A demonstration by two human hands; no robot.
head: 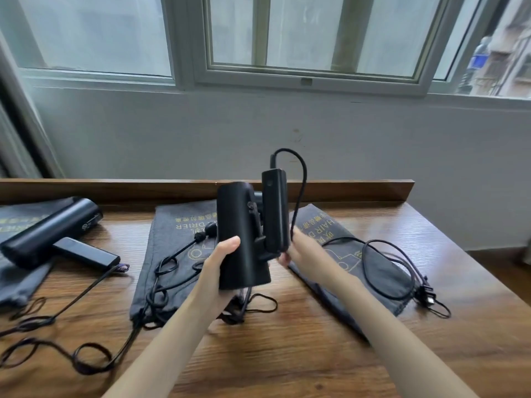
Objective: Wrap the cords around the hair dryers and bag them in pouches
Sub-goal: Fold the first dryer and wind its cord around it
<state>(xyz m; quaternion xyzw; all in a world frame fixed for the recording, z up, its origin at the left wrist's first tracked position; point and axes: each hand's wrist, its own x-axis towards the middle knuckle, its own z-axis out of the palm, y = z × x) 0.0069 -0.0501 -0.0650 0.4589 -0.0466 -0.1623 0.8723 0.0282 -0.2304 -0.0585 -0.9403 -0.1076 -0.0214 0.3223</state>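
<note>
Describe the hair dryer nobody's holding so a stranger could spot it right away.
Look at the wooden desk below the window, then its left end. There a black hair dryer lies on a grey pouch. Unlike the dryer gripped upright in the left hand, it lies flat, its cord unwound across the desk.

Wooden table [316, 354] beneath daylit window [287, 38], pale wall [172, 133].

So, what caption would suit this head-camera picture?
Left hand holds a black hair dryer upright while right hand holds its cord.

Soft, even daylight enters through the far window [287, 38]; wide-angle bending at the edges, slight blur throughout.
</note>
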